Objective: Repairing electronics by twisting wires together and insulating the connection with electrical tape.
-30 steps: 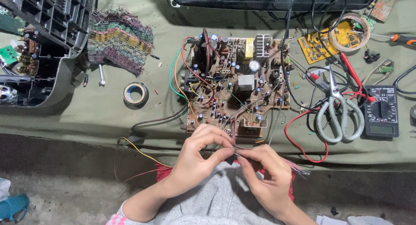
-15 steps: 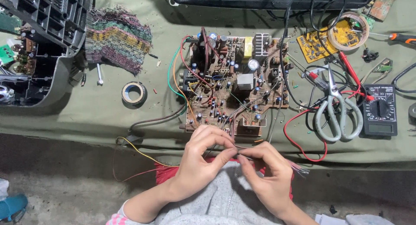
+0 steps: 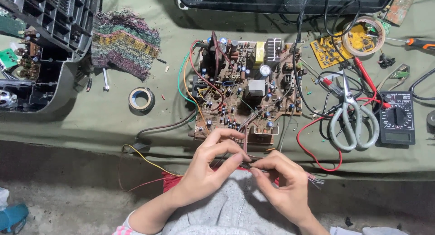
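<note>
My left hand (image 3: 213,169) and right hand (image 3: 283,183) meet just below the board (image 3: 247,92), at the near edge of the worktop (image 3: 90,126). Both are pinched narrow on 1 thin wire (image 3: 248,165): the left thumb and forefinger grip it from the left, the right fingertips (image 3: 259,171) grip it from the right, and the 2 grips nearly touch. From that pinch the wire rises straight up to the board's near edge. A fan of thin red wires (image 3: 315,179) pokes out past my right hand, below and right of the board; whether my palm holds them I cannot tell.

Left of the board lies a tape roll (image 3: 141,99), and farther left a knitted cloth (image 3: 124,42). Beyond that, far left of the board, stands an open plastic casing (image 3: 50,17), with small circuit parts (image 3: 18,63) showing inside its hollow. Right of the board lie scissors (image 3: 351,122) over red and black leads, and just right of those a multimeter (image 3: 397,117). Up and right of the board sits a yellow board (image 3: 331,49) with a tape ring (image 3: 362,35) partly on it, and a screwdriver (image 3: 419,44) farther right. A yellow wire (image 3: 145,157) trails below and left of the board.
</note>
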